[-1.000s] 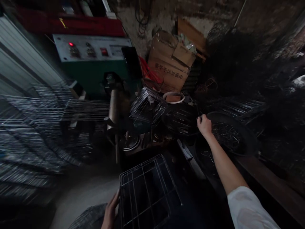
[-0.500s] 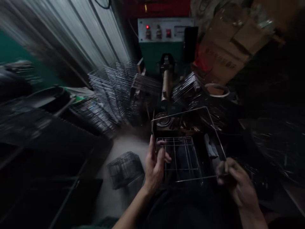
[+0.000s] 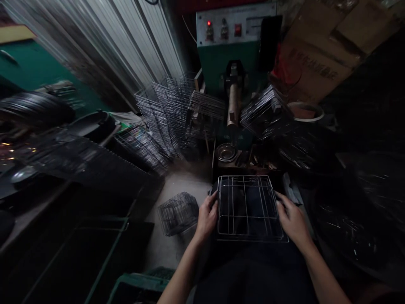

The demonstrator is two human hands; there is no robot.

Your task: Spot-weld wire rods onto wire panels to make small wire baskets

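Note:
In front of my body a rectangular wire rack of thin crossing rods lies between my two hands. A plain rectangular wire frame seems to lie over it, with its edges close to the rack's, so I cannot fully separate the two. My left hand grips the left edge, thumb and fingers closed on the wire. On the right edge, my right hand pinches the wire the same way. Dark cloth shows through the openings of the rack.
Ahead stands a green machine with a lit red lamp and a copper-coloured arm. Stacked wire racks lean to its left. A wire bundle lies on the floor. A round metal dish, a bucket and cardboard boxes are nearby.
The plain wire frame, held tilted above the rack before, has come down onto it. My left hand's fingers have closed on the left edge; my right hand has shifted up along the right side.

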